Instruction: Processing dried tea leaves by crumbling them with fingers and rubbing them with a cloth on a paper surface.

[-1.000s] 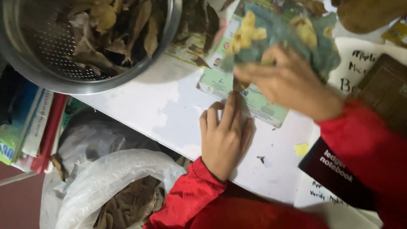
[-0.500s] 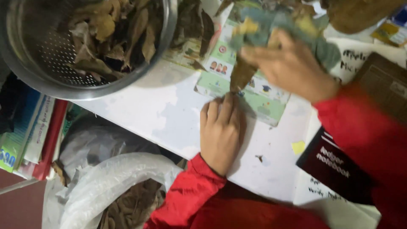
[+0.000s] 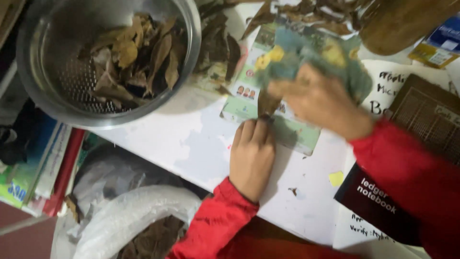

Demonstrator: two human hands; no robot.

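While the left hand [image 3: 251, 160] lies flat on the white table [image 3: 158, 144], fingers pressed together and palm down, its fingertips touch the base of a dry brown leaf [image 3: 266, 103] standing just beyond them. The leaf's long axis runs away from the person, roughly in line with the left fingers. The right hand [image 3: 318, 108] is blurred; it closes round a blue-green cloth with yellow patches [image 3: 306, 57] and sits directly over the upper part of the leaf, so both hands meet the leaf, the left from the near end, the right from above. Whether the right fingers also pinch the leaf itself cannot be told.

Nearest the person, below and left of the left hand, an open white sack [image 3: 129, 216] holds brown leaves. Right of the left wrist a black notebook with white lettering [image 3: 378, 201] lies on the table, a small yellow scrap [image 3: 336, 178] beside it. Under the leaf and both hands lies a green printed booklet with small pictures [image 3: 287, 132]. Right of the right hand sits a dark brown woven-textured cover [image 3: 426, 115] on a white sheet with black handwriting [image 3: 383, 88]. Far left of the hands, a steel colander [image 3: 108, 57] holds dry leaves; a stack of books [image 3: 43, 168] stands below the table edge. Beyond the right hand loose leaves [image 3: 316, 12] lie scattered, with a yellow and blue packet [image 3: 438, 48] at the far right.
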